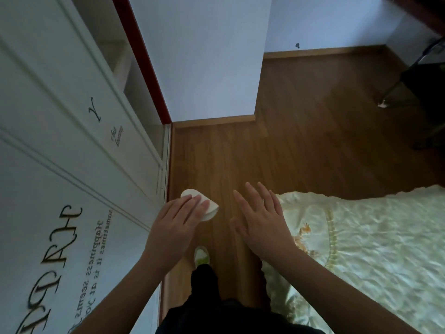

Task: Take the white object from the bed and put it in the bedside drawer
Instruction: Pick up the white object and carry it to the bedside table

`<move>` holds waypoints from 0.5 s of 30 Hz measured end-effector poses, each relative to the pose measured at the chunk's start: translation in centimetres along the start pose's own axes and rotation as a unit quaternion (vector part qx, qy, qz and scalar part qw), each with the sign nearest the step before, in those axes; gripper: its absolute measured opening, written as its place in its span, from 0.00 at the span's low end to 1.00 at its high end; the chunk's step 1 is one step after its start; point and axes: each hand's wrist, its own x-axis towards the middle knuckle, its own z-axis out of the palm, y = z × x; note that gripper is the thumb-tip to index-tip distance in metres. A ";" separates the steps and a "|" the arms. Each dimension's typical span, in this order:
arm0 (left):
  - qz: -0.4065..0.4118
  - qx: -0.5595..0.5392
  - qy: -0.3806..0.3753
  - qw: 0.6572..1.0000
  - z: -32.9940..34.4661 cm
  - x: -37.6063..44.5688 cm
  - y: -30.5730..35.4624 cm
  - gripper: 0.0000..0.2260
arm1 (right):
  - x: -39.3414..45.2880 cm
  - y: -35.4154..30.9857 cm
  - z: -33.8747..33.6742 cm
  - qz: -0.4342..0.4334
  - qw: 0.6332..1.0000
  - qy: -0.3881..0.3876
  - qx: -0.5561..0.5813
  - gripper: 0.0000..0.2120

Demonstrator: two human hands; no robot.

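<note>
Left, I read "Happiness" (partly) on the white wardrobe door (55, 145). My left hand (177, 219) grips the white object (209, 206) above wooden floor (301, 141); right hand (262, 224) splayed empty beside the bed (373, 237).

Dim, soft indoor light with a bluish cast on the wall (212, 56) — no hard shadows or glare. Wide-angle bending warps the wardrobe door (60, 141) at nine o'clock; edges look smeared and soft.
</note>
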 end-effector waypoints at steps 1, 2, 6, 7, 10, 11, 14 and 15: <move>0.000 -0.001 0.004 1.000 0.7 1.1 -1.3 0.23 | 1.9 0.0 0.2 -0.005 1.000 0.000 -0.004 0.28; 0.000 -0.003 0.007 1.000 1.4 2.1 -2.8 0.23 | 4.0 -0.1 0.3 -0.010 1.000 -0.005 -0.009 0.28; -0.007 -0.024 0.006 1.000 3.6 7.0 -9.5 0.25 | 12.6 -0.9 0.6 -0.013 0.999 -0.040 -0.026 0.30; -0.010 -0.030 0.006 0.999 4.0 8.2 -11.1 0.26 | 14.6 -1.2 0.5 -0.009 0.999 -0.039 -0.025 0.30; 0.016 -0.032 0.022 0.999 5.1 12.7 -15.1 0.25 | 19.9 -1.5 0.1 0.008 0.999 -0.031 -0.032 0.31; 0.028 -0.029 0.022 0.999 5.5 14.3 -16.2 0.24 | 21.3 -1.5 -0.1 0.011 0.999 -0.031 -0.033 0.30; 0.057 -0.036 0.027 0.997 6.9 18.7 -18.7 0.21 | 24.8 -0.5 -0.6 0.041 0.999 -0.021 -0.027 0.30; 0.064 -0.041 0.029 0.997 7.5 20.1 -19.4 0.21 | 25.9 0.1 -0.8 0.054 0.998 -0.021 -0.024 0.30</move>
